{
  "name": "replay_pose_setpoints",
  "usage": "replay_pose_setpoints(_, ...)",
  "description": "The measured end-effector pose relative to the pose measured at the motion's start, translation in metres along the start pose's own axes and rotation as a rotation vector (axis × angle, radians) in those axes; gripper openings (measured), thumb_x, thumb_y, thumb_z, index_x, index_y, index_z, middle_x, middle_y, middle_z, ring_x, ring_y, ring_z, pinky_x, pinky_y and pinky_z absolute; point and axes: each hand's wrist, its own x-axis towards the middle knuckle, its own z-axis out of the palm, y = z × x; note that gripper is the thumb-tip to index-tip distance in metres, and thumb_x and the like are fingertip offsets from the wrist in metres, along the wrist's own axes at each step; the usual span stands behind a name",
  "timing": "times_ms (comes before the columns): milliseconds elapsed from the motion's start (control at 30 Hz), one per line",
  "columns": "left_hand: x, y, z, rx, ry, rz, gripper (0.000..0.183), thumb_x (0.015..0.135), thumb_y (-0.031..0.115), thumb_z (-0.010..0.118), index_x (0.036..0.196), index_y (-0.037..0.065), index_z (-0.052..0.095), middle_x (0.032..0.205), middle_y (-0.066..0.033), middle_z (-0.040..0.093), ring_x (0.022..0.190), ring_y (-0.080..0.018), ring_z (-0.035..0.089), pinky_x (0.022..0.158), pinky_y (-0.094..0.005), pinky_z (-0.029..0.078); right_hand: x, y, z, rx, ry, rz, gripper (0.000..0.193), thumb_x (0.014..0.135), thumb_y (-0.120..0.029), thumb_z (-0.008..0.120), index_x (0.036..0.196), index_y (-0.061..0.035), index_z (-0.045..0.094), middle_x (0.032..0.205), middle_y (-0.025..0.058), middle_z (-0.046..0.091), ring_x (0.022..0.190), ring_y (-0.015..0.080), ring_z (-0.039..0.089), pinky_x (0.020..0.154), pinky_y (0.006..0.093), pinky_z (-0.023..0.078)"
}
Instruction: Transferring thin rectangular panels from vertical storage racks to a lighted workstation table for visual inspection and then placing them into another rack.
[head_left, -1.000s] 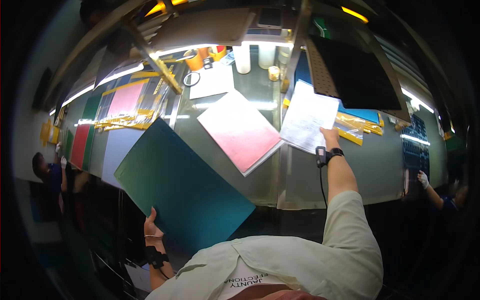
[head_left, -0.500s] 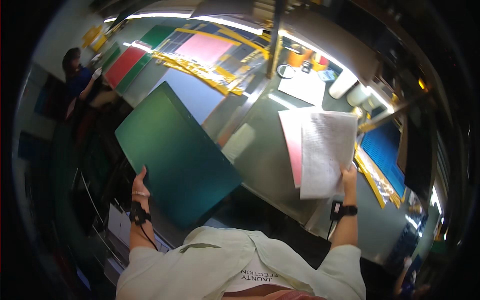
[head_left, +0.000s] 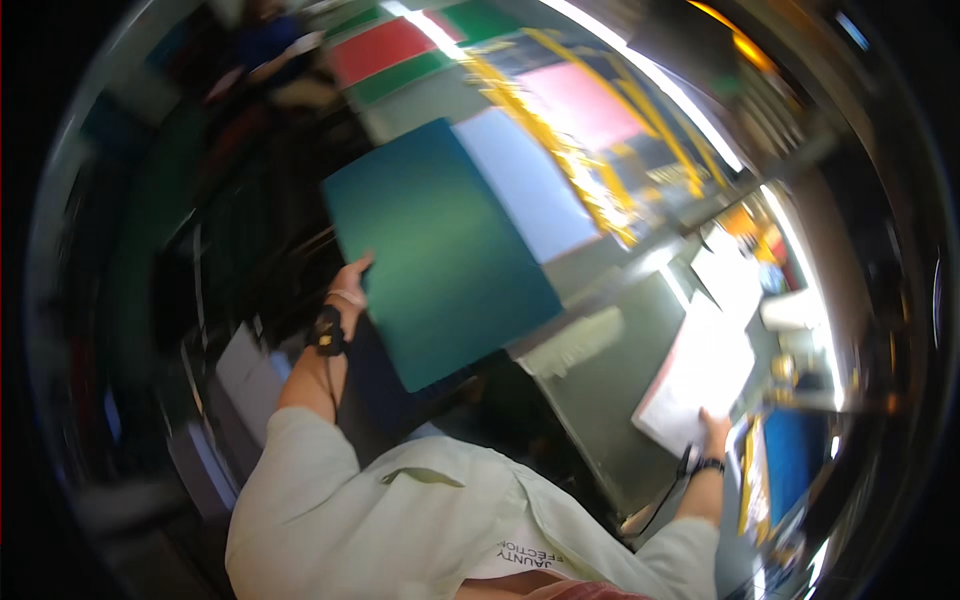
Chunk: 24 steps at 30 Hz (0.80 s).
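My left hand [head_left: 350, 290] grips the left edge of a large teal board [head_left: 435, 250] and holds it up in the air over the near side of the grey table [head_left: 600, 400]. A dark band sits on that wrist. My right hand [head_left: 715, 432] holds the lower edge of a white sheet of paper [head_left: 700, 375] that lies over the table at the right, with a pink sheet showing along its left edge. The picture is strongly tilted and blurred.
Red, green, pink and pale blue sheets [head_left: 525, 180] lie further along the table with yellow strips [head_left: 560, 150] across them. A blue board [head_left: 790, 470] lies at the right. Another person [head_left: 265, 40] works at the far upper left. Dark shelving stands at the left.
My head has swung to the left, so the table now sits at the right. The teal board has risen higher in my left hand. My right hand still holds the white sheet.
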Motion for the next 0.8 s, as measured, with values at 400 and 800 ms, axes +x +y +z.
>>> replay_pose_setpoints(400,-0.204,-0.011,-0.153,-0.209,0.229,0.219,0.050,0.085,0.030,0.072,0.120,-0.002,0.057,0.116,-0.0139,0.062,0.104,-0.0264,0.059,0.095,-0.0395,0.045,-0.048,-0.012,0.046,0.060,-0.139,-0.042,0.036,0.088,-0.026,0.060,0.111,0.0017,0.058,0.099,0.0167,0.063,0.085,0.0285,0.063,0.076,0.0406,0.053)
replay_pose_setpoints(800,-0.464,-0.058,-0.314,-0.147,0.787,0.231,0.051,0.089,0.042,0.063,0.122,0.004,0.058,0.116,-0.0073,0.062,0.103,-0.0247,0.059,0.093,-0.0341,0.047,-0.113,-0.086,0.093,0.850,-0.633,0.085,0.041,0.091,-0.007,0.058,0.129,0.0008,0.046,0.115,0.0137,0.062,0.097,0.0253,0.064,0.089,0.0411,0.052)
